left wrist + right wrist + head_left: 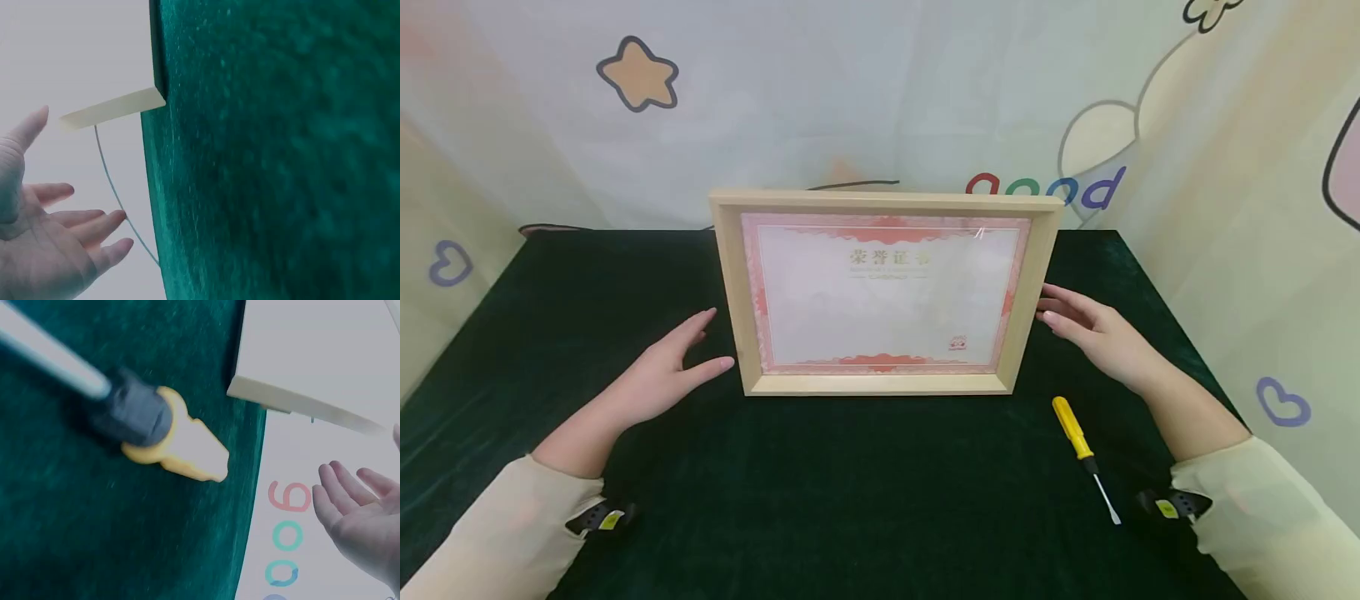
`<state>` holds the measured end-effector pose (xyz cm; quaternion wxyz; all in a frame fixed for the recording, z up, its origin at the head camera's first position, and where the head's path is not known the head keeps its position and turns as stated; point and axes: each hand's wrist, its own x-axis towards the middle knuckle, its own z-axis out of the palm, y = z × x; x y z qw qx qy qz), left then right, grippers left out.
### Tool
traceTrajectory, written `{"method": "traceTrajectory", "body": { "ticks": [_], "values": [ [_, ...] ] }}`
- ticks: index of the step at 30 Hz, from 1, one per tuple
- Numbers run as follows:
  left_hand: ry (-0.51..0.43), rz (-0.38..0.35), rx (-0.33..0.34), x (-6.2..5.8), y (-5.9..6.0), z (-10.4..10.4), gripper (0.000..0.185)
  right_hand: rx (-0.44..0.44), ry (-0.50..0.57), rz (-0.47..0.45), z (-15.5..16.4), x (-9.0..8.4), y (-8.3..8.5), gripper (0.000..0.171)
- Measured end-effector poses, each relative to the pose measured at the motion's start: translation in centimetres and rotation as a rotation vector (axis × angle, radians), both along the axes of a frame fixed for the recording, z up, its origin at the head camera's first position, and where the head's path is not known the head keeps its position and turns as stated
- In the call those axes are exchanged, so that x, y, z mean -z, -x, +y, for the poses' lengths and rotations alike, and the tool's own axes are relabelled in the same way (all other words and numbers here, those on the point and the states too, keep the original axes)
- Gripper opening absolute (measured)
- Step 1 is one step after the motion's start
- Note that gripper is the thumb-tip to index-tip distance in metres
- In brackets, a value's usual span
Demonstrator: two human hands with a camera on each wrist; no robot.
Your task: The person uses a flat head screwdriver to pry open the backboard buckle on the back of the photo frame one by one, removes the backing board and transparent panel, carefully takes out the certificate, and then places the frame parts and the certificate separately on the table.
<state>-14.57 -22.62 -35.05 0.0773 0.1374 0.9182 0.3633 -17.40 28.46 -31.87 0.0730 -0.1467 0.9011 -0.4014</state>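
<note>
A pale wooden picture frame (880, 385) stands upright on the dark green cloth, with a pink-bordered certificate (880, 312) behind its clear front. Just left of it is my left hand (662, 367), thumb and fingers spread and holding nothing. The left wrist view shows this hand (56, 244) apart from the frame's edge (115, 107). My right hand (1097, 337) is at the frame's right side, fingertips close to the edge; the right wrist view shows its fingers (340, 490) extended and holding nothing. Nearer to me on the right lies a yellow-handled flat-blade screwdriver (1072, 427).
Dark green velvety cloth (850, 500) covers the table. Behind it hangs a pale curtain (820, 92) printed with a star, hearts and coloured letters, which also runs along both sides. The screwdriver's handle (194, 447) shows large in the right wrist view.
</note>
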Motion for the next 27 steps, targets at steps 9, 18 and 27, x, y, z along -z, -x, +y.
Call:
{"method": "traceTrajectory", "body": {
  "ticks": [9,18,27],
  "values": [
    [-0.291,0.049,0.05,-0.5,1.1,1.0,0.059,0.02,0.046,0.072,-1.5,-0.6,0.7,0.051],
    [-0.313,0.088,-0.013,-0.9,2.0,1.8,0.05,0.021,0.023,0.117,-2.1,-0.9,0.9,0.048],
    [-0.312,0.095,-0.031,-1.2,1.9,2.0,0.047,0.018,-0.015,0.15,-2.3,-1.5,0.7,0.046]
  ]
}}
